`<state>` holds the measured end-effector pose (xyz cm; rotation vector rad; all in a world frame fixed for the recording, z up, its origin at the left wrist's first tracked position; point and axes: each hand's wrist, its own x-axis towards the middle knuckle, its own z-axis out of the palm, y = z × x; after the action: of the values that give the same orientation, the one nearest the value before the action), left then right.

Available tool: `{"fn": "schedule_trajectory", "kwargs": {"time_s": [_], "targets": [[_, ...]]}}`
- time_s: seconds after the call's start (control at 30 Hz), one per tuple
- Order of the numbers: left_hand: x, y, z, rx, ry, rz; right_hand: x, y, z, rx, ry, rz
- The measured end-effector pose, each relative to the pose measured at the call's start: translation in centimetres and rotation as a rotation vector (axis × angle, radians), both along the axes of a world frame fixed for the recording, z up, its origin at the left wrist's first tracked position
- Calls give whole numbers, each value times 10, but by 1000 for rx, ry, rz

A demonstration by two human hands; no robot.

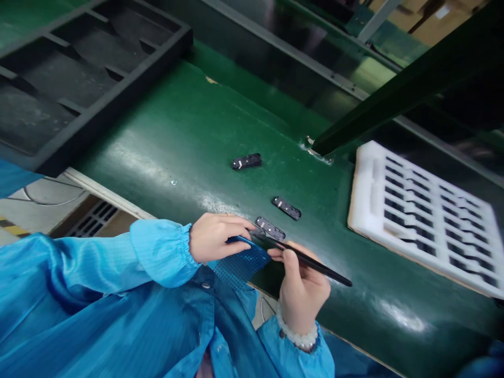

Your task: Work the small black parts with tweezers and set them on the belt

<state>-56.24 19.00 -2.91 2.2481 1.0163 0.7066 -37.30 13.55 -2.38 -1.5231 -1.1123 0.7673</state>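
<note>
My right hand (303, 286) grips black tweezers (321, 266), their tips pointing left toward my left hand (218, 236). A blue sheet with rows of small dots (240, 265) is pinched at its upper edge between my left thumb and fingers, hanging over the table's near edge. Just beyond the tweezer tips lies a slim black plastic part with rounded ends (270, 228). A similar black part (286, 208) rests slightly farther away. Farther back sits a small stack of such parts (246, 161). What the tweezer tips touch is too small to make out.
On the right stands a white foam tray (433, 210) whose slots hold dark pieces. A large black compartment tray (118, 100) occupies the left of the green table (189, 121). A dark green post (366, 110) rises at the back. A tiny white scrap (174, 182) lies on the left.
</note>
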Motion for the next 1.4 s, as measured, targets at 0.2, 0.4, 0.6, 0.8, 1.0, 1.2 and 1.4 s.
{"fn": "schedule_trajectory", "kwargs": {"time_s": [0.2,0.4,0.6,0.8,1.0,1.2,1.4], "targets": [[-1,2,1,-90,-86,7,-12,-3,0,118,156,-58],[-2,3,2,-166,-62,78,-9,0,-5,63,240,-9],[-1,3,1,-192,-85,121,-12,-1,3,49,148,-23],[-1,3,2,-161,-17,93,-9,0,11,-18,23,226],[-1,2,1,-146,-12,69,-4,3,7,-74,-29,287],[0,1,0,-126,4,65,-3,5,8,-117,-28,310],[-1,1,0,-123,22,58,-3,4,8,-113,-30,297]]}}
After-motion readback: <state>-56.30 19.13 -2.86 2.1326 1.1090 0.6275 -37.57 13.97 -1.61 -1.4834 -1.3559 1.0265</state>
